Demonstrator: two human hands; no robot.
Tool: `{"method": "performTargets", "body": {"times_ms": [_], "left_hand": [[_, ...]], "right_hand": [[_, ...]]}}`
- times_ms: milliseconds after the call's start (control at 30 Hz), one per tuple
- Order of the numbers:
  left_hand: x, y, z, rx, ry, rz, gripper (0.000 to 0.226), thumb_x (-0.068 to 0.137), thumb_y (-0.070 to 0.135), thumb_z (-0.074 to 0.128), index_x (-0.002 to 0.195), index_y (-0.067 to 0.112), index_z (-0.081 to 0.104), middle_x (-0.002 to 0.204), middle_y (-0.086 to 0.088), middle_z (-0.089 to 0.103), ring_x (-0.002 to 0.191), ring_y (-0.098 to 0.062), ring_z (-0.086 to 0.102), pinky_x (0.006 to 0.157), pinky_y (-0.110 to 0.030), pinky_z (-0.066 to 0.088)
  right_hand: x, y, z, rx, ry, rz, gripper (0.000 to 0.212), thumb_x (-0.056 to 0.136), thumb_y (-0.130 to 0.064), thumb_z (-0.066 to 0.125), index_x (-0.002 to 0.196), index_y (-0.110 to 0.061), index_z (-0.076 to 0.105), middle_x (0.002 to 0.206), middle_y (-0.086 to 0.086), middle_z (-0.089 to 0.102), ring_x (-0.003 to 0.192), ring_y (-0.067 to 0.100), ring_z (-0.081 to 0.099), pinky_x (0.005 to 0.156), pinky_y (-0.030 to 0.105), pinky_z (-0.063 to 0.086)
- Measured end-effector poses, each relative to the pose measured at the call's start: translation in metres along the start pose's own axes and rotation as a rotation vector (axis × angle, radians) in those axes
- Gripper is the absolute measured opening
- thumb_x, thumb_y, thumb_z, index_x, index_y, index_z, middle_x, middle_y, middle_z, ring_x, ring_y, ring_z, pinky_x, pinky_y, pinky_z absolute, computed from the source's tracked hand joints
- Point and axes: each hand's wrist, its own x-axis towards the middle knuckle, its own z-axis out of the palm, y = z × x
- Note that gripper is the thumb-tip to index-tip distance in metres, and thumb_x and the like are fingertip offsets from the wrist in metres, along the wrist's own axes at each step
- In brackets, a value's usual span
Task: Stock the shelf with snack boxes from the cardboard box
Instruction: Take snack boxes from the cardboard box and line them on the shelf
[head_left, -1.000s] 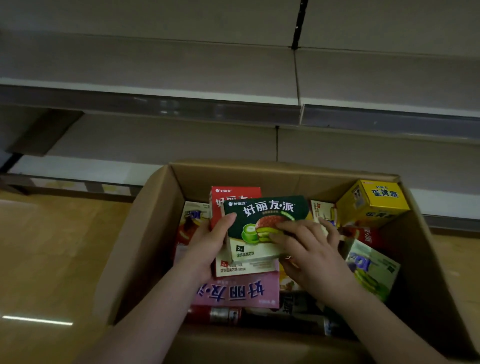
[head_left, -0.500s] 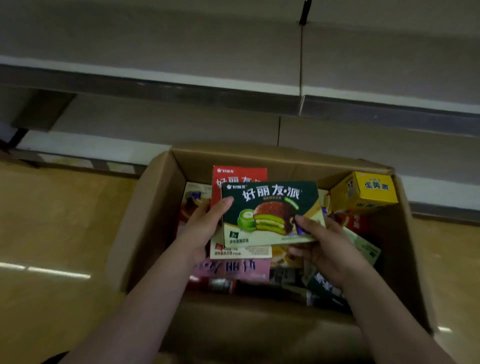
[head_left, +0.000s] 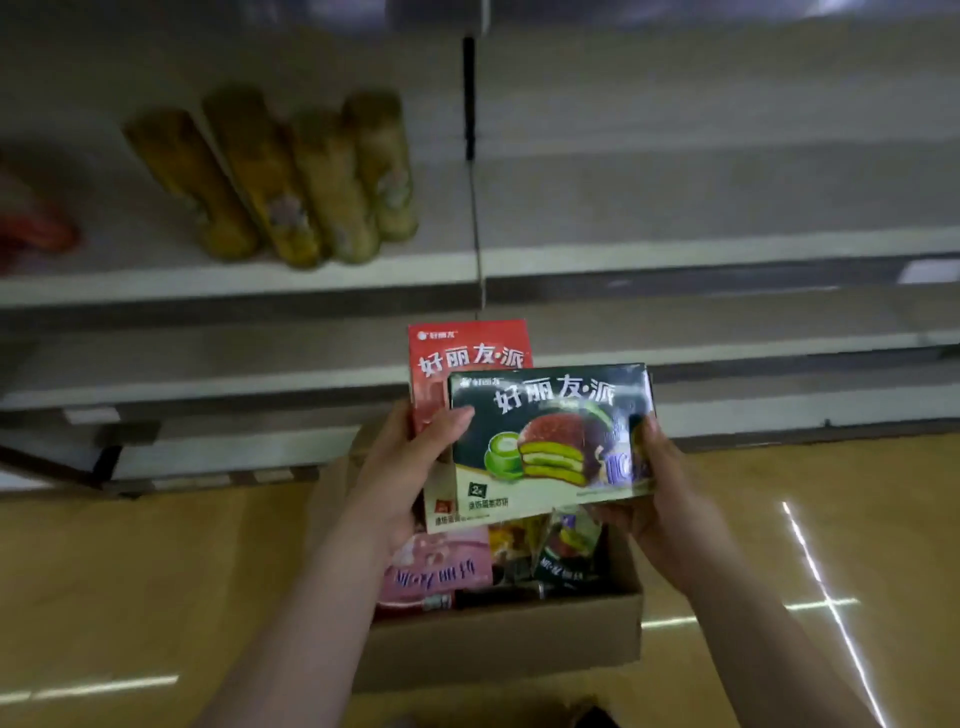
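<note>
A dark green snack box (head_left: 550, 431) with a green-filled pie picture lies in front of a red snack box (head_left: 467, 358). My left hand (head_left: 405, 467) grips both boxes at their left side, thumb on the green box's front. At the green box's right edge and underside my right hand (head_left: 660, 493) holds it. Both boxes are lifted above the open cardboard box (head_left: 498, 644) on the floor. Inside it a pink box (head_left: 436, 571) and several dark packets (head_left: 561, 556) remain. The grey shelf (head_left: 727, 249) runs ahead of the boxes.
Several yellow tube packs (head_left: 291, 176) lie on the upper shelf at left, with a blurred red item (head_left: 31, 228) at the far left. A lower shelf (head_left: 208, 387) sits below it. Glossy wooden floor (head_left: 130, 597) surrounds the cardboard box.
Both hands have lifted the green and red boxes out of the cardboard box and up toward the shelves. The view has tilted upward, showing a stocked upper shelf.
</note>
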Motion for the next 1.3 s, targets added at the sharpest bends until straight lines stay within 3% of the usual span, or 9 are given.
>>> {"method": "performTargets", "body": {"times_ms": [133, 300, 433, 567, 700, 867, 1133, 1200, 1300], "left_hand": [[-0.024, 0.078, 0.053, 0.09, -0.106, 0.105, 0.062, 0.055, 0.025, 0.086, 0.11, 0.021, 0.058, 0.094, -0.004, 0.075, 0.081, -0.023, 0.073, 0.066, -0.037, 0.059], [-0.051, 0.14, 0.102, 0.133, -0.238, 0.142, 0.061, 0.068, 0.029, 0.081, 0.121, 0.018, 0.052, 0.099, -0.006, 0.074, 0.086, -0.028, 0.073, 0.07, -0.043, 0.059], [-0.066, 0.178, 0.137, 0.178, -0.347, 0.195, 0.071, 0.059, 0.037, 0.08, 0.122, 0.016, 0.054, 0.096, -0.006, 0.075, 0.082, -0.028, 0.073, 0.063, -0.04, 0.058], [-0.081, 0.211, 0.188, 0.195, -0.467, 0.309, 0.048, 0.061, 0.032, 0.077, 0.104, 0.02, 0.061, 0.09, -0.004, 0.076, 0.078, -0.024, 0.073, 0.063, -0.037, 0.059], [-0.085, 0.245, 0.254, 0.196, -0.538, 0.376, 0.035, 0.073, 0.025, 0.07, 0.105, 0.014, 0.063, 0.093, -0.009, 0.075, 0.076, -0.027, 0.073, 0.057, -0.034, 0.058], [-0.088, 0.276, 0.348, 0.194, -0.489, 0.431, 0.071, 0.069, 0.035, 0.079, 0.129, 0.012, 0.052, 0.106, -0.014, 0.073, 0.088, -0.034, 0.072, 0.066, -0.043, 0.058], [-0.081, 0.319, 0.467, 0.103, -0.261, 0.467, 0.083, 0.058, 0.059, 0.07, 0.123, 0.009, 0.059, 0.102, -0.018, 0.073, 0.084, -0.034, 0.073, 0.057, -0.045, 0.058], [-0.074, 0.329, 0.486, 0.12, -0.176, 0.473, 0.063, 0.066, 0.057, 0.069, 0.111, 0.012, 0.063, 0.094, -0.016, 0.074, 0.08, -0.033, 0.073, 0.057, -0.045, 0.059], [-0.051, 0.356, 0.5, 0.127, -0.029, 0.547, 0.028, 0.084, 0.027, 0.072, 0.104, 0.012, 0.063, 0.083, -0.013, 0.074, 0.064, -0.026, 0.072, 0.055, -0.043, 0.059]], "right_hand": [[-0.051, -0.079, 0.004, -0.037, 0.119, -0.178, 0.032, 0.098, -0.035, 0.047, 0.096, -0.011, 0.068, 0.081, 0.009, 0.074, 0.068, 0.019, 0.07, 0.055, 0.026, 0.055], [-0.103, -0.135, 0.012, 0.046, 0.329, -0.219, 0.025, 0.096, -0.04, 0.051, 0.103, -0.018, 0.063, 0.09, 0.007, 0.072, 0.081, 0.022, 0.07, 0.074, 0.038, 0.057], [-0.135, -0.175, 0.007, -0.013, 0.387, -0.27, 0.032, 0.097, -0.044, 0.048, 0.106, -0.017, 0.061, 0.095, 0.009, 0.072, 0.088, 0.022, 0.07, 0.078, 0.037, 0.058], [-0.163, -0.228, -0.017, -0.091, 0.424, -0.357, 0.026, 0.098, -0.041, 0.049, 0.094, -0.02, 0.064, 0.084, 0.005, 0.073, 0.085, 0.02, 0.068, 0.081, 0.035, 0.056], [-0.178, -0.291, -0.063, -0.107, 0.355, -0.468, 0.025, 0.094, -0.035, 0.058, 0.116, -0.022, 0.059, 0.095, 0.005, 0.074, 0.09, 0.022, 0.071, 0.089, 0.042, 0.054], [-0.182, -0.383, -0.122, -0.042, 0.217, -0.562, 0.051, 0.096, -0.011, 0.055, 0.141, -0.027, 0.037, 0.094, 0.012, 0.07, 0.074, 0.024, 0.07, 0.079, 0.045, 0.056], [-0.136, -0.516, -0.2, -0.022, -0.145, -0.502, 0.053, 0.091, 0.002, 0.056, 0.134, -0.027, 0.049, 0.085, 0.01, 0.074, 0.067, 0.024, 0.072, 0.053, 0.038, 0.057], [-0.118, -0.55, -0.212, -0.021, -0.191, -0.535, 0.055, 0.089, 0.003, 0.056, 0.135, -0.026, 0.049, 0.09, 0.011, 0.073, 0.071, 0.027, 0.071, 0.055, 0.043, 0.058], [-0.086, -0.595, -0.218, 0.06, -0.202, -0.644, 0.054, 0.09, 0.004, 0.055, 0.136, -0.024, 0.047, 0.1, 0.01, 0.068, 0.073, 0.026, 0.071, 0.053, 0.046, 0.057]]}}
